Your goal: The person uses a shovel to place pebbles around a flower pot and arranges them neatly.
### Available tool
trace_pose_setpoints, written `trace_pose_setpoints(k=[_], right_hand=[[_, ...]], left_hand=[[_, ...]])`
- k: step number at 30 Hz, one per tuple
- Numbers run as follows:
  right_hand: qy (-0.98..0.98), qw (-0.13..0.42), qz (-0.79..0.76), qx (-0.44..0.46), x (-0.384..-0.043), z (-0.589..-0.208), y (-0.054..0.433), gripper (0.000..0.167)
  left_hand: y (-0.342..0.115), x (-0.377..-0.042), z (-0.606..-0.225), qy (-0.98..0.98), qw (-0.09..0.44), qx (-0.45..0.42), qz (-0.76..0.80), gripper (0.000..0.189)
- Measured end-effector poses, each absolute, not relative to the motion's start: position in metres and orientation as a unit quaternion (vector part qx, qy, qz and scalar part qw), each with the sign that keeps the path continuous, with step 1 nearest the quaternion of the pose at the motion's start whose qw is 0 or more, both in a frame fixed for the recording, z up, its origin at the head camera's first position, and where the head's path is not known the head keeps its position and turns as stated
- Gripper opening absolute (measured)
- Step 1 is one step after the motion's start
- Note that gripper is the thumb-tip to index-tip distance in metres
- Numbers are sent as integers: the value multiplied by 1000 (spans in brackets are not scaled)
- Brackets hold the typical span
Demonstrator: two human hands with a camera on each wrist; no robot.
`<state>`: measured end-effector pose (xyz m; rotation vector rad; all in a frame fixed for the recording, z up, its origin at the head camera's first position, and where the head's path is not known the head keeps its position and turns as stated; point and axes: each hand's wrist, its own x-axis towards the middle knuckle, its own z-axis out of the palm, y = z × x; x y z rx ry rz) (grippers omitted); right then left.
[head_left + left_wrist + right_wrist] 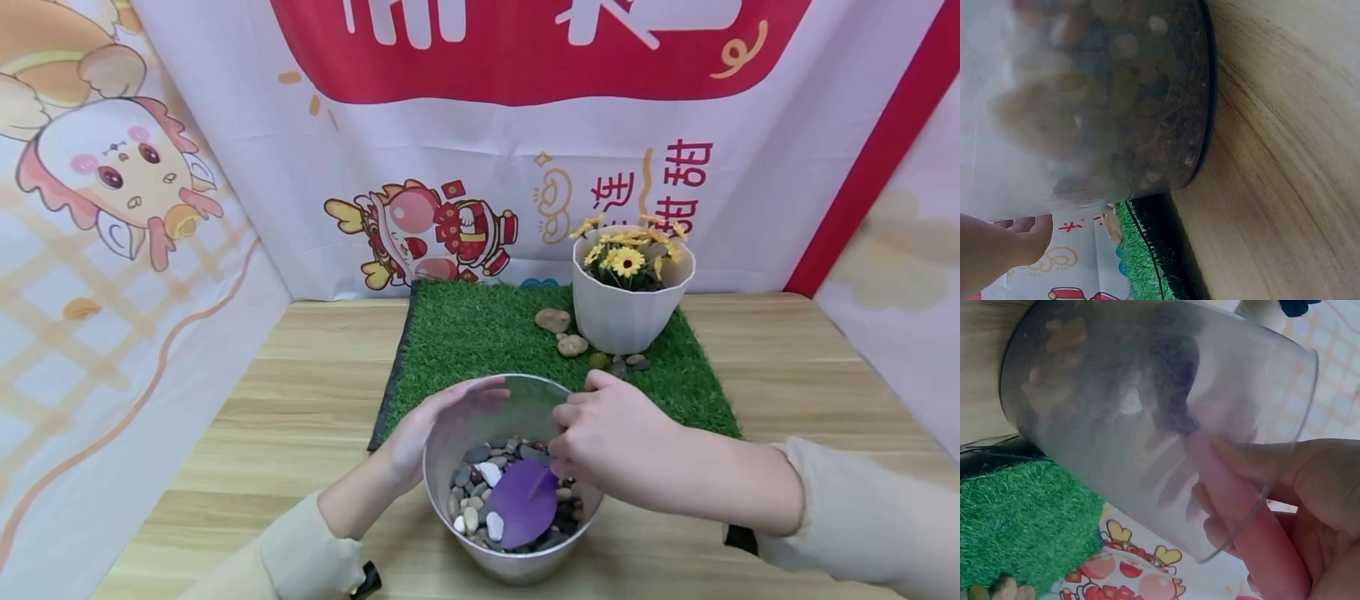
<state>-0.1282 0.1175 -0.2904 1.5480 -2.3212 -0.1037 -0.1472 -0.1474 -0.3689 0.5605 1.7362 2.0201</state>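
Container [516, 570] with pebbles [471, 518], purple scoop [519, 510]

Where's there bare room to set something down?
The table is bare between the left cloth and the mat, and behind the right sleeve, between mat and right cloth. The mat is bare left of the stones by the flowerpot. Crowded: there and at the bucket, with the left hand at its side and the right hand holding a scoop inside.

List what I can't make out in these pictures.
Stones under the scoop, head view: hidden by it.
Handle, head view: mostly covered by the right hand.
Stone edges, left wrist: blurred by the cloudy tub wall.
Left hand, left wrist: cut off by the frame edge.
Bases of flowers, head view: hidden by the pot.
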Motion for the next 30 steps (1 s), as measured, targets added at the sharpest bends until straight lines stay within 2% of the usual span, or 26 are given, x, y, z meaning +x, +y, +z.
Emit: trace_pose_setpoints(k=[15,23,30], right_hand=[[-819,166,57,546,-130,-293,130,7],[-811,210,89,539,-129,-287,134,7],[-813,208,118,532,-131,-287,137,5]], left_hand=[[-148,-146,-369,623,210,204,725,58],[-147,-146,-368,619,214,204,727,58],[-147,-147,-368,622,215,204,725,59]])
